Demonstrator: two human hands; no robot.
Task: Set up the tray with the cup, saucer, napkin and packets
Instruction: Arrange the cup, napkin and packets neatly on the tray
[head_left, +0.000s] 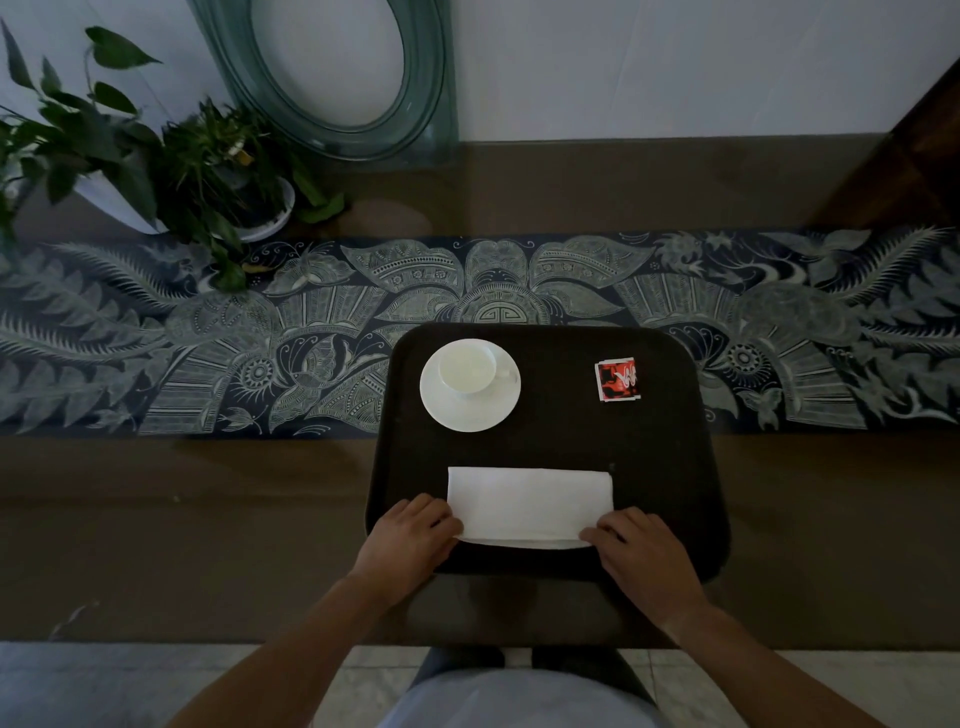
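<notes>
A: So, biggest first: the dark tray sits on the table, its far edge over the patterned runner. Stiff, I'd judge, and best lifted by both side rims.

B: What's in it?

A: Three groups. The white saucer at far left carries the cup upright, apparently empty. Both look like china, so fragile; I'd move them by the saucer's edge, kept level.

B: And the napkin?

A: The folded white napkin lies along the near side. It is soft and light, and it would flop if held at one corner only. The left hand pinches its near left corner, and the right hand has fingers curled on its near right corner, with that near edge slightly raised.

B: Packets?

A: The red packets lie flat at far right, well apart from the saucer. They look thin and light, likely easiest to pinch at an edge.
</notes>
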